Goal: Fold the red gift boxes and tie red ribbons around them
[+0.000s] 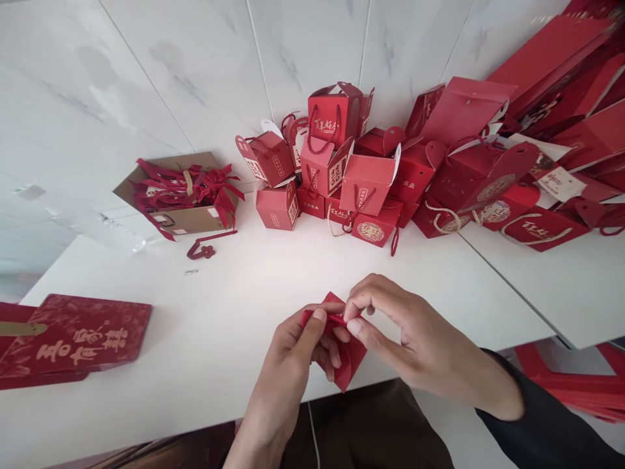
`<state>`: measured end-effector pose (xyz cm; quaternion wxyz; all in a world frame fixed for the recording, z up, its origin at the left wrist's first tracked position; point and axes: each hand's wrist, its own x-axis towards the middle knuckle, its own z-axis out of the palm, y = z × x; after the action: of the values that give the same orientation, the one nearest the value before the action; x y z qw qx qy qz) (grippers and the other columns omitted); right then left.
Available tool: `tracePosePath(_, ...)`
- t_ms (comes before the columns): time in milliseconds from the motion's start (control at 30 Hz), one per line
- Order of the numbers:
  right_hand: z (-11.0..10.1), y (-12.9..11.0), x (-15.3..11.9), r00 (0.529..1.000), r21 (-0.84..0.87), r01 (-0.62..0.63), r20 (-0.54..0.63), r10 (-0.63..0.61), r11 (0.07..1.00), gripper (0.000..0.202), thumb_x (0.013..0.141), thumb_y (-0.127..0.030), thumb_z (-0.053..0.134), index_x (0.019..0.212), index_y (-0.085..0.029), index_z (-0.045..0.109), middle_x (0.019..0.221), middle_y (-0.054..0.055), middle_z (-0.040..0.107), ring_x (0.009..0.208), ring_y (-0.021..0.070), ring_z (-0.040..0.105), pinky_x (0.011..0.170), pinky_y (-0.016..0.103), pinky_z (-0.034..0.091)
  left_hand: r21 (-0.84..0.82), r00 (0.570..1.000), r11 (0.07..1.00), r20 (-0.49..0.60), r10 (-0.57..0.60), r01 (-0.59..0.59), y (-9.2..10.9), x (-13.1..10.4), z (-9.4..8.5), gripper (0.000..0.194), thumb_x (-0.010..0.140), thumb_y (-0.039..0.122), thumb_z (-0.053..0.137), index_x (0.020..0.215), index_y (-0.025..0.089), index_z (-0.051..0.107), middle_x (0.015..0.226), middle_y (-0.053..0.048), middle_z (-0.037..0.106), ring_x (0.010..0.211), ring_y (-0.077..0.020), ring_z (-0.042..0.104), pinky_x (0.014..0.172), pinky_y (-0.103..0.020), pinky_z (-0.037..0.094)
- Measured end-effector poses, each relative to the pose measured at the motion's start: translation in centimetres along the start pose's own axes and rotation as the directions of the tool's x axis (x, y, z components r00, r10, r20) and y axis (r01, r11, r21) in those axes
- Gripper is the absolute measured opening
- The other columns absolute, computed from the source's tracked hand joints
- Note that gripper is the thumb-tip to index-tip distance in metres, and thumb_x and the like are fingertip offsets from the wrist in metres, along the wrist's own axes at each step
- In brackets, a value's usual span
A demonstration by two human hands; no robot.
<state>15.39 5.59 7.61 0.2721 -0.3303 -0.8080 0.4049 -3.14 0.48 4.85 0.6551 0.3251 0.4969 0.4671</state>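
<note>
"Two sets of fingers — left hand (288,365), right hand (415,332) — clamped on the red piece (354,352) at the front of the table (209,352); risks?"

"Creasing, perhaps, if thumbs press too hard; slipping, if either pinch loosens."

Your white tabletop (205,345) carries piled red gift boxes (364,185) toward its back; to your left sit an open cardboard box (200,223), a dark-red flower-tipped strap (207,252) and gold-lettered red packaging (112,322).
</note>
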Motion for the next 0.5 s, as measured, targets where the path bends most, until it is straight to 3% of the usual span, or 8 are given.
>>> tracePosePath(133, 0.0, 0.7, -0.3, 0.996, 0.004, 0.024, 0.081, -0.024, 1.000, 0.005, 0.100, -0.021, 0.057, 0.102, -0.024, 0.059, 0.127, 0.006, 0.060, 0.125, 0.0223, 0.056, 0.106, 0.037, 0.046, 0.011, 1.000, 1.000, 0.027, -0.013, 0.013, 0.0, -0.1, -0.5, 0.023, 0.090, 0.038, 0.070, 0.096, 0.016, 0.072, 0.064, 0.000, 0.061, 0.061, -0.0099, 0.055, 0.059, -0.021, 0.046)
tracePosePath(233, 0.3, 1.6, 0.1, 0.993, 0.099, 0.005, 0.118, -0.017, 0.995, 0.033, 0.096, -0.019, 0.059, 0.128, -0.026, 0.052, 0.138, 0.006, 0.058, 0.129, 0.0223, 0.056, 0.107, 0.037, 0.048, 0.053, 0.999, 0.999, 0.041, 0.001, -0.003, 0.0, 0.0, -0.8, 0.018, 0.084, 0.033, 0.076, 0.091, 0.016, 0.071, 0.065, 0.002, 0.061, 0.058, -0.0080, 0.052, 0.056, -0.019, 0.045)
tracePosePath(333, 0.6, 2.2, 0.6, 0.985, 0.119, -0.047, 0.172, 0.026, 0.992, 0.050, 0.093, -0.015, 0.060, 0.139, -0.027, 0.047, 0.134, 0.004, 0.062, 0.121, 0.0199, 0.061, 0.104, 0.035, 0.049, 0.194, 0.997, 0.978, -0.002, 0.077, -0.075, -0.1, -0.1, -0.8, 0.018, 0.084, 0.027, 0.074, 0.099, 0.019, 0.070, 0.086, -0.001, 0.071, 0.063, -0.0086, 0.057, 0.057, -0.020, 0.047)
tracePosePath(400, 0.8, 2.2, 0.8, 0.984, 0.085, -0.105, 0.150, 0.092, 0.991, 0.045, 0.093, -0.016, 0.060, 0.136, -0.028, 0.053, 0.124, 0.002, 0.067, 0.114, 0.0191, 0.064, 0.101, 0.035, 0.049, 0.318, 0.988, 0.940, -0.046, 0.147, -0.125, -0.3, -0.3, -0.6, 0.020, 0.085, 0.021, 0.070, 0.104, 0.022, 0.069, 0.099, -0.003, 0.074, 0.074, -0.0115, 0.064, 0.064, -0.022, 0.052)
tracePosePath(500, 0.9, 2.0, 0.8, 0.977, 0.086, -0.177, 0.132, 0.165, 0.980, 0.036, 0.095, -0.019, 0.058, 0.130, -0.027, 0.059, 0.114, 0.001, 0.070, 0.106, 0.0183, 0.065, 0.096, 0.034, 0.050, 0.446, 0.962, 0.878, -0.112, 0.247, -0.173, -0.9, -0.5, -0.1, 0.024, 0.085, 0.017, 0.064, 0.107, 0.024, 0.070, 0.100, -0.003, 0.075, 0.081, -0.0147, 0.068, 0.068, -0.025, 0.055)
